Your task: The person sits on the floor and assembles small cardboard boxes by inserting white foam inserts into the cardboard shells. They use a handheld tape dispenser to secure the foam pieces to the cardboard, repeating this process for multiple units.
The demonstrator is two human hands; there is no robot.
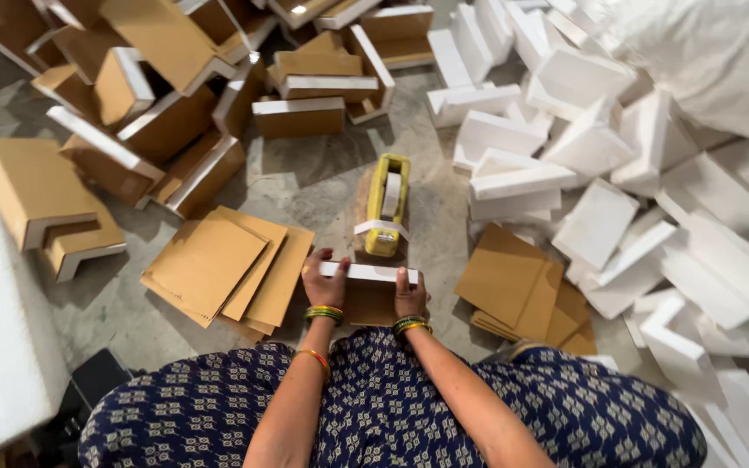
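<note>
Both hands grip one foam-and-cardboard corner piece on the floor, near the person's lap. The left hand closes over its left end, the right hand over its right end. Just beyond it stands a yellow tape dispenser. Cardboard sheets lie to the left, white foam pieces far right

One head-worn camera looks steeply down, close over the lap, toward the floor ahead.
</note>
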